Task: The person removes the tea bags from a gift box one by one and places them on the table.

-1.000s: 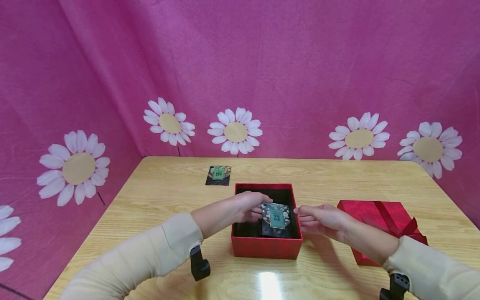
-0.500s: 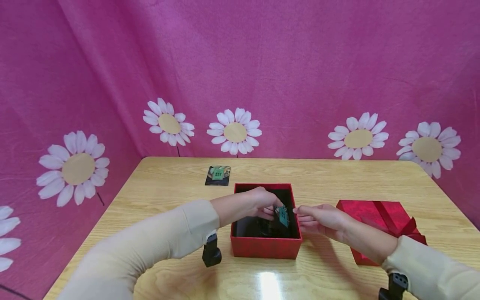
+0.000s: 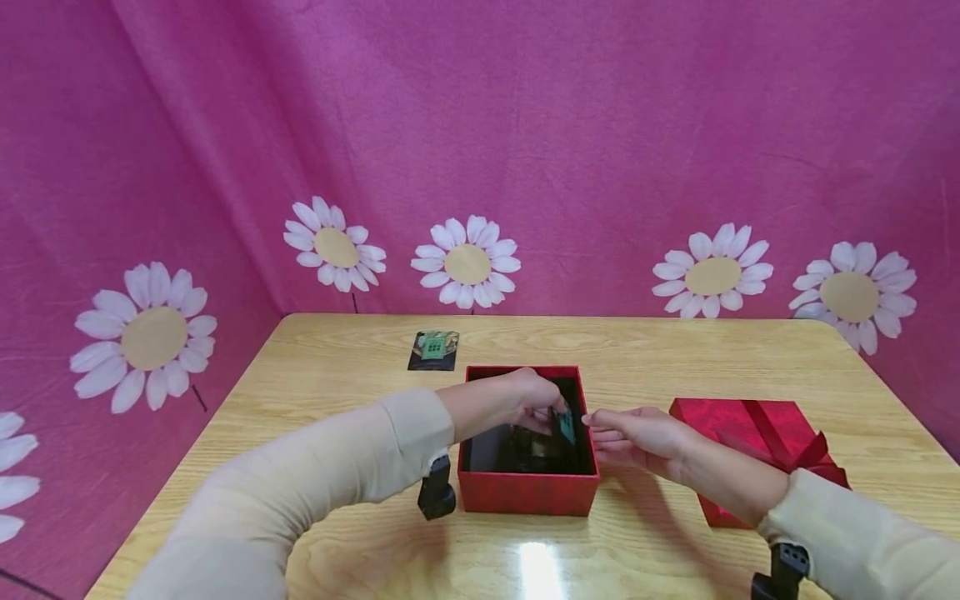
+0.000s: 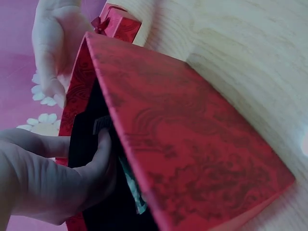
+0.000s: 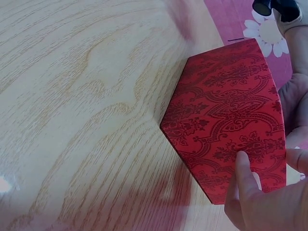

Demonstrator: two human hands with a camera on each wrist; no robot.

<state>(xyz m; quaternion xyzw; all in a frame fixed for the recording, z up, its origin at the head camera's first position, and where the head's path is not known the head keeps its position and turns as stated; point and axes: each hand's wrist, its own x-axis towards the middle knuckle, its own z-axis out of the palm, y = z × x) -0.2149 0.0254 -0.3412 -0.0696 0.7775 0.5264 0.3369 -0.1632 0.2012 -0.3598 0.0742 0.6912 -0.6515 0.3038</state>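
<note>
A red patterned gift box (image 3: 525, 495) stands without its lid on the table, its inside black. My left hand (image 3: 531, 400) reaches down into it and pinches a flat black packet (image 3: 567, 427) with a teal label, near the right inner wall. A barcode on the packet (image 4: 79, 144) shows beside the thumb in the left wrist view, and a teal-and-white printed strip lies lower in the box. My right hand (image 3: 637, 435) touches the box's right outer wall with straight fingers, its thumb at the rim.
The red lid (image 3: 750, 433) with a ribbon bow lies on the right, partly behind the right forearm. A similar dark packet (image 3: 433, 351) with a green label lies on the wooden table (image 3: 360, 367) beyond the box. Behind hangs a pink flowered curtain (image 3: 585, 167).
The left hand has moved right and deeper into the box, and the packet has tilted from facing up to standing near the right wall. The right hand stays at the box.
</note>
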